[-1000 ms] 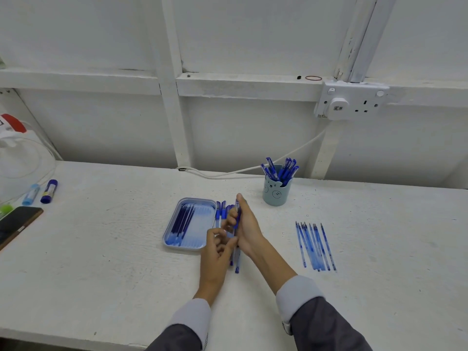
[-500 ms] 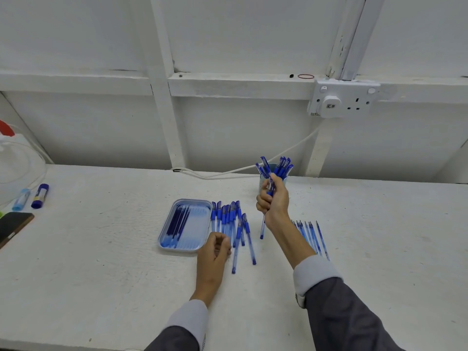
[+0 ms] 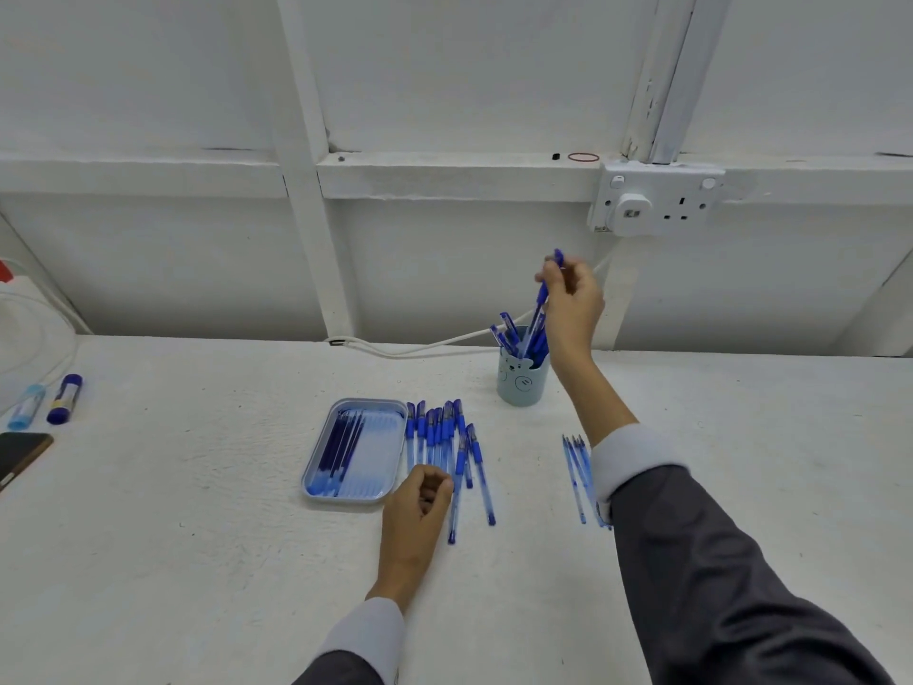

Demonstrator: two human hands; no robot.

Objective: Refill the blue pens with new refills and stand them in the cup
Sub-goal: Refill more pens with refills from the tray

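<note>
My right hand [image 3: 572, 304] pinches a blue pen [image 3: 542, 298] by its cap end and holds it nearly upright, its lower end inside the pale blue bear cup [image 3: 522, 383], among several other blue pens. My left hand [image 3: 420, 501] rests on the table with loosely curled fingers and holds nothing. Just beyond its knuckles lie several blue pens [image 3: 447, 440] side by side. Left of them a light blue tray [image 3: 316, 479] holds several dark refills. Several thin used refills [image 3: 575, 467] lie to the right, partly hidden by my right sleeve.
A white cable [image 3: 420, 349] runs along the table's back edge to a wall socket [image 3: 654, 200]. At the far left lie two glue sticks [image 3: 63, 392], a dark phone [image 3: 20, 454] and a white appliance [image 3: 24, 328].
My right hand has risen and moved back from in front of the cup to above it, lowering the pen's tip into the cup. The left hand stayed in place.
</note>
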